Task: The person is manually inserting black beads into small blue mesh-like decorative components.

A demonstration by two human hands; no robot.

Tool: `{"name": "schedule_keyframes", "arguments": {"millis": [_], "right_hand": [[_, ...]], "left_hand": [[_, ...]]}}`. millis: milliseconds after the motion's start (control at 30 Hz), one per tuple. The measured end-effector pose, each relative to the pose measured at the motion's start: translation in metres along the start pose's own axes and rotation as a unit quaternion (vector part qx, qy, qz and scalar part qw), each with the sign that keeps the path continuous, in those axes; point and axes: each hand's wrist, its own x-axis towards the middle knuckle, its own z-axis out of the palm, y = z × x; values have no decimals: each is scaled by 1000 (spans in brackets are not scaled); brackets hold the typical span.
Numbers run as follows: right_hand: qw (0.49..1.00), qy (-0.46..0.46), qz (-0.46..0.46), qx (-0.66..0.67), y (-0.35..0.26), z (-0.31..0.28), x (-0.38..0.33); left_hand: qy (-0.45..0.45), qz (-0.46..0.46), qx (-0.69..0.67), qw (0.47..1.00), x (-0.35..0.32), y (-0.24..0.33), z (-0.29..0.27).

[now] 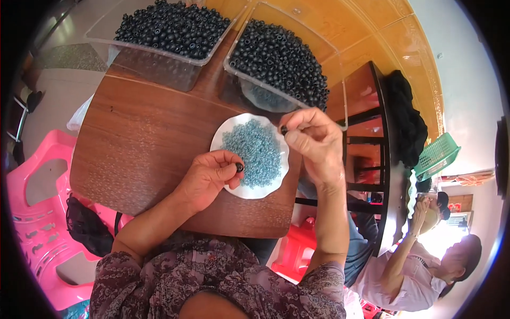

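Between the thumb and fingers of my left hand (208, 175) is a small black bead (239, 167), held over the near left rim of a white scalloped plate (218, 139). A heap of tiny pale blue beads (254, 151) covers the plate's middle. My right hand (316, 141) is raised by the plate's far right rim and pinches another small black ring-like bead (284, 130) at its fingertips. Two clear plastic bins stand beyond the plate: the left bin (154, 55) and the right bin (276, 91) are heaped with dark beads (279, 58).
The brown wooden table (143, 138) carries plate and bins. A pink plastic chair (40, 175) with a black bag (87, 226) is at the left. Right of the table are a red stool (295, 247), a dark-framed table (390, 212), a green basket (436, 157) and a seated person (409, 266).
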Motion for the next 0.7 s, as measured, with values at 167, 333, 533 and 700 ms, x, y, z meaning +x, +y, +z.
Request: {"name": "schedule_keyframes", "arguments": {"millis": [167,333,533,700], "right_hand": [[999,-35,18,-34,32,21,-31],[997,-6,23,-68,42,46,-55],[952,30,-129,-276,56,69,-69],[923,79,-209,-314,63,72,-80]], "left_hand": [[9,28,1,1000,-7,1,11],[41,65,-10,997,-15,-5,13],[69,70,-20,995,-30,-12,11],[68,53,-17,996,-37,-12,16]]}}
